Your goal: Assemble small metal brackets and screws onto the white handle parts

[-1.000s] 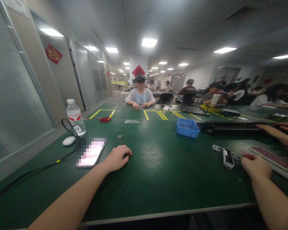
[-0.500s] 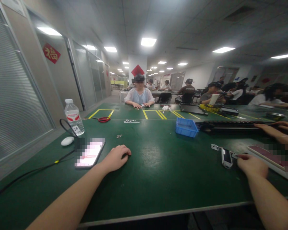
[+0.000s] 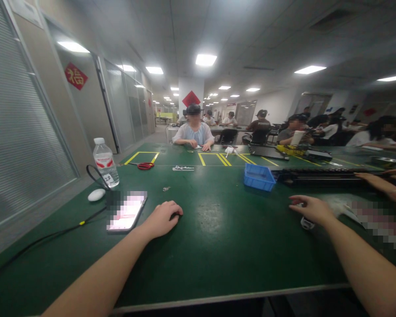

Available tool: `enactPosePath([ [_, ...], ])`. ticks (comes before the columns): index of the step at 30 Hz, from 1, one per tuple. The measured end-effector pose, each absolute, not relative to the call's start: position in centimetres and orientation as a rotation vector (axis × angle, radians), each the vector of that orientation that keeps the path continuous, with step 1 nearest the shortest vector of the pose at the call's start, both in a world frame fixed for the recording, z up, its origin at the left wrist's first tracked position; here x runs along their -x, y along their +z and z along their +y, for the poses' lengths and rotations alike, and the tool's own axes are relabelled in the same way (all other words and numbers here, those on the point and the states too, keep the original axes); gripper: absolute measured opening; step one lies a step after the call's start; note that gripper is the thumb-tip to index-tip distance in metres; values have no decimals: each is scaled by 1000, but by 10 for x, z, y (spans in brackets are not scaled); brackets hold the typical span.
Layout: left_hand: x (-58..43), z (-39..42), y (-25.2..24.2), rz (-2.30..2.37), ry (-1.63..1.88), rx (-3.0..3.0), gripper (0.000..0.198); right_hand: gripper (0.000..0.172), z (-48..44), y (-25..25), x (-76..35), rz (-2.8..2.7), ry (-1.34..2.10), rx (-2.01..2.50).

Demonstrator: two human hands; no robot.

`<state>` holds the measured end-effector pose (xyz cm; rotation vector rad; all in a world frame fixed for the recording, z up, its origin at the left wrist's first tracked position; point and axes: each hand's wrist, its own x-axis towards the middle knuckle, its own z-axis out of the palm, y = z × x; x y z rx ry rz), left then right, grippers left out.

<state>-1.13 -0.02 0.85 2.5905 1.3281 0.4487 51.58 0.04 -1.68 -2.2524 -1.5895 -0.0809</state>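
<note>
On the green table my left hand (image 3: 164,219) rests palm down beside a lit phone (image 3: 128,212), its fingers loosely bent and holding nothing. My right hand (image 3: 312,209) is over a small silver device (image 3: 306,223) at the right, covering most of it. Its thumb and forefinger come together around a pale glint of metal that I cannot make out clearly. Between the hands and farther back stands a blue plastic bin (image 3: 259,177). Some small metal bits (image 3: 166,189) lie beyond my left hand.
At the left are a water bottle (image 3: 106,163), a white oval mouse-like object (image 3: 96,195) and a black cable (image 3: 69,229). Red-handled scissors (image 3: 145,166) and silver pieces (image 3: 183,168) lie farther back. A co-worker's hands (image 3: 379,182) are near a long black object (image 3: 317,177). Another person (image 3: 193,132) sits opposite.
My right hand has moved left and away from me, from the right end of the silver device to its left end, now covering it. My left hand has stayed on the table.
</note>
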Motion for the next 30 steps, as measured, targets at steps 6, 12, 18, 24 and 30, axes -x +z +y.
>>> enactPosePath([
  [6, 12, 0, 8, 1316, 442, -2599, 19, 46, 2, -8, -525, -1541, -106, 2592],
  [12, 11, -1, 9, 1322, 434, -2585, 20, 44, 0, -10, -525, -1597, -107, 2699],
  [18, 10, -2, 10, 1333, 433, -2580, 20, 51, 4, -15, -529, -1603, -81, 2773],
  [24, 11, 0, 8, 1329, 435, -2587, 19, 44, -2, -13, -525, -1696, -100, 2755],
  [30, 11, -1, 8, 1328, 431, -2582, 20, 43, -3, -15, -530, -1674, -91, 2664],
])
